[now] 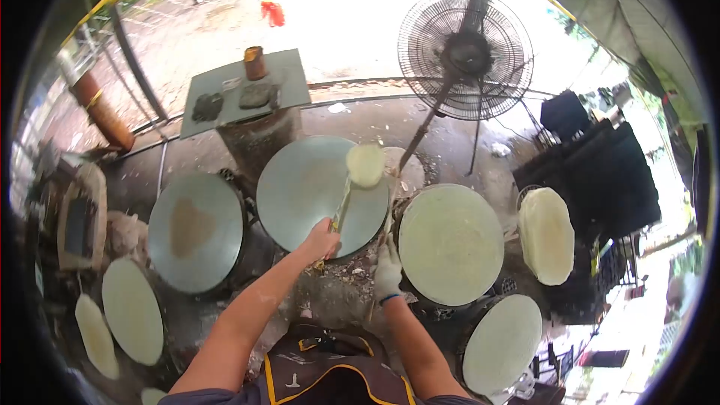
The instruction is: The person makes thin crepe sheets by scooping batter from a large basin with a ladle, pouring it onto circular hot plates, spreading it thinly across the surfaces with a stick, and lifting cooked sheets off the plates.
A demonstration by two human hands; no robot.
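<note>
My left hand [322, 241] is bare and wrapped round the handle of a ladle [346, 199]. The ladle's round head, filled with pale green batter [365, 164], hangs over the right side of a large bare round griddle [304, 191]. My right hand [388, 271] wears a pale knitted glove and is closed round a thin stick [388, 230], whose far end I cannot make out clearly. Right of the glove, a griddle [451, 244] is covered with a thin pale green sheet of batter. A pale round pancake [547, 236] lies farther right.
Left of the middle is a griddle [195, 232] with a brown patch. More pale sheets lie at lower left [133, 312] and lower right [502, 345]. A standing fan [466, 53] and a small table [289, 75] with a rusty can [255, 64] stand ahead.
</note>
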